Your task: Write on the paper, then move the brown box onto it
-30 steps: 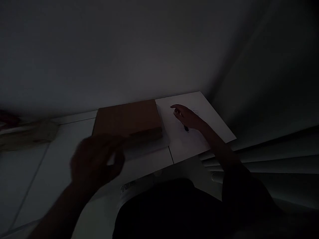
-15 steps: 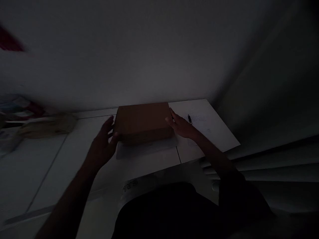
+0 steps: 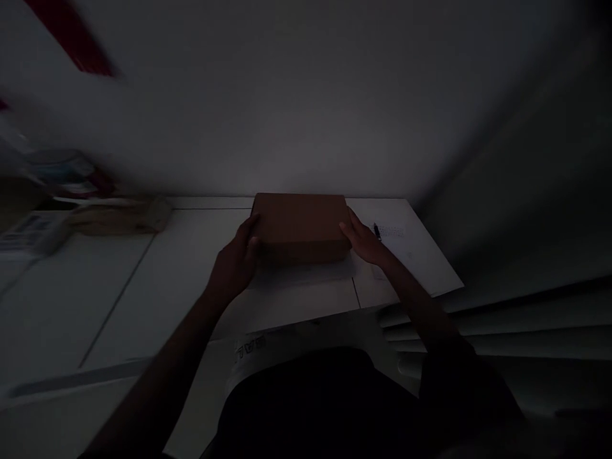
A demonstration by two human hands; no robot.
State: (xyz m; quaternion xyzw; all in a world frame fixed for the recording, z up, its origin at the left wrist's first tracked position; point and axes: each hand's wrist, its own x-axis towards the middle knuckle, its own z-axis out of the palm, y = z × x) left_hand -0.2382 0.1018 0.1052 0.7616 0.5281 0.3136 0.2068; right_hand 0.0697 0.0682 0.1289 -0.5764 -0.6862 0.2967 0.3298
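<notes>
Left hand (image 3: 238, 262): clasped on the left end of the cardboard box (image 3: 300, 227), fingers on its side.
Right hand (image 3: 364, 242): clasped on the right end of the same box.
Cardboard box: brown, closed, flat on the white table (image 3: 143, 287), close to the wall.
Pen (image 3: 377, 231): dark, just right of the box, on a printed sheet (image 3: 415, 255).
Blurred clutter (image 3: 115, 217): well left of the box, along the wall; unidentifiable in the dim light.
</notes>
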